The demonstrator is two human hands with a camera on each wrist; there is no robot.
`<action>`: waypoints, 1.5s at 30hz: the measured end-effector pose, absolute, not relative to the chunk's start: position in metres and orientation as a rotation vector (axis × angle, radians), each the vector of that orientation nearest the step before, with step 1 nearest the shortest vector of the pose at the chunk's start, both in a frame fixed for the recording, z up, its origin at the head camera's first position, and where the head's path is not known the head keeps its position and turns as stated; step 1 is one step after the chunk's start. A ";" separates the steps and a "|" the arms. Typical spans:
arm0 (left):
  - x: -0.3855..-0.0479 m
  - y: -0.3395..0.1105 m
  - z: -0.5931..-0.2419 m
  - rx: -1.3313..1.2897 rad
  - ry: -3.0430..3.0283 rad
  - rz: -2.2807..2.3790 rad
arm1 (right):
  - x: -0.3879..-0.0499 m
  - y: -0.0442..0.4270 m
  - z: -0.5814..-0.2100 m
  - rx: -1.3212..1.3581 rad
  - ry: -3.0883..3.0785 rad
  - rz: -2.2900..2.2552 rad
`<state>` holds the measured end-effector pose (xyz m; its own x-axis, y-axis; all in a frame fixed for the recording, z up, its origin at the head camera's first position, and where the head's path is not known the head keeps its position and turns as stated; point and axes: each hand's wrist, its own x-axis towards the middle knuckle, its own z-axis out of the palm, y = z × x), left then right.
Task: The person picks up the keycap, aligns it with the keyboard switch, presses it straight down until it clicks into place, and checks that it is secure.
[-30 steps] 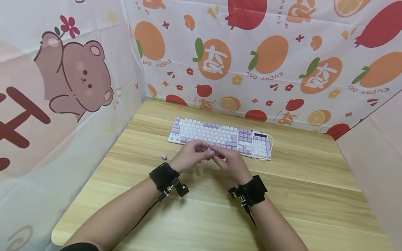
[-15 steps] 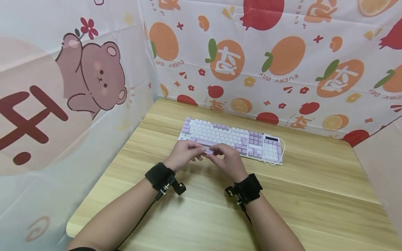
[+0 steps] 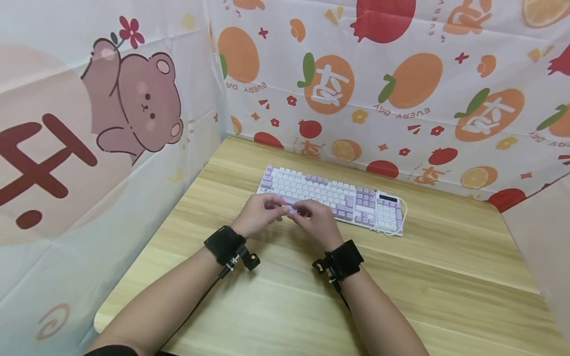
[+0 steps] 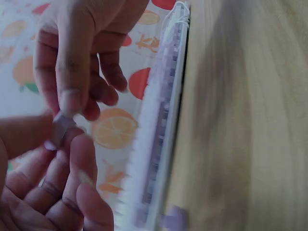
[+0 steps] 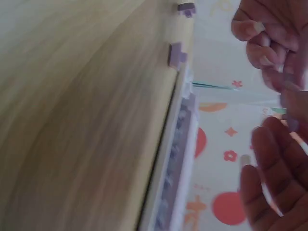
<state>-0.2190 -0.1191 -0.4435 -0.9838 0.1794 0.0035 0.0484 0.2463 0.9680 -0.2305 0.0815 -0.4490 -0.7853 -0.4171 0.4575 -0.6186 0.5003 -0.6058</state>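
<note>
A small light-purple keycap [image 3: 291, 209] is up between my two hands, just in front of the keyboard. My left hand [image 3: 258, 216] pinches one end of it with thumb and fingers. From the other side, my right hand [image 3: 317, 222] grips it between thumb and forefinger. In the left wrist view the keycap [image 4: 61, 128] is partly covered by fingertips. Behind the hands lies a white and purple keyboard [image 3: 311, 190], part of its front row hidden by them. Two loose purple keycaps, one nearer [image 5: 176, 55] and one farther [image 5: 186, 8], sit on the table in the right wrist view.
The keyboard's white cord [image 3: 404, 217] loops around its number-pad end. A wooden table [image 3: 285, 291] carries everything, with a fruit-print cloth [image 3: 378, 118] behind and a bear-print cloth [image 3: 133, 104] on the left. Black camera straps [image 3: 225, 244] circle both wrists.
The head view has swung left, shifting the keyboard rightward in the picture. Both hands keep hold of the keycap and have changed its angle slightly. The loose keycap seen beside the left hand is now hidden.
</note>
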 end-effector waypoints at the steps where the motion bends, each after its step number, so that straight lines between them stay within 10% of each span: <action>1: -0.223 -0.124 -0.445 0.189 2.394 1.833 | -0.234 0.076 -0.449 0.854 -2.548 1.205; 20: -0.299 -0.177 -0.448 -0.195 2.672 1.470 | -0.307 0.008 -0.454 0.510 -2.885 1.232; 45: -0.304 -0.173 -0.458 -0.351 2.667 1.398 | -0.322 -0.003 -0.452 0.276 -3.110 0.995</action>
<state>-0.3040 -0.1726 -0.4580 -0.9672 -0.1520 -0.2035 -0.2538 0.5494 0.7961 -0.3219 -0.0034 -0.4518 -0.9768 -0.1997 -0.0768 -0.1181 0.8024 -0.5850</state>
